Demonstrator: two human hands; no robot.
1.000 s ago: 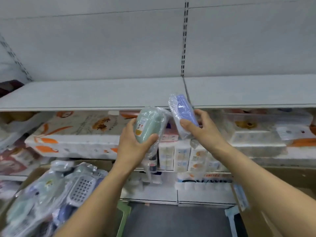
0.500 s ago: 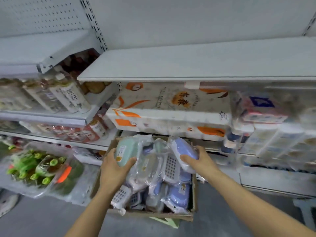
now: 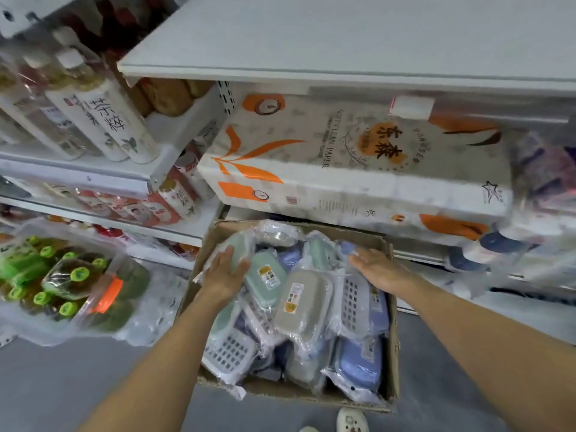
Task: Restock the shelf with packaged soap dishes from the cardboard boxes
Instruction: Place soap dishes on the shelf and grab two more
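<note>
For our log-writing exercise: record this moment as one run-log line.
left hand: on green soap dish | right hand: open over packets | cardboard box: full | shelf: bare

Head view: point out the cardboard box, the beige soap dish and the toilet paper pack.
cardboard box point(image 3: 393, 347), head view, right wall
beige soap dish point(image 3: 304, 302), head view, middle of its lid
toilet paper pack point(image 3: 311, 169), head view, top face
</note>
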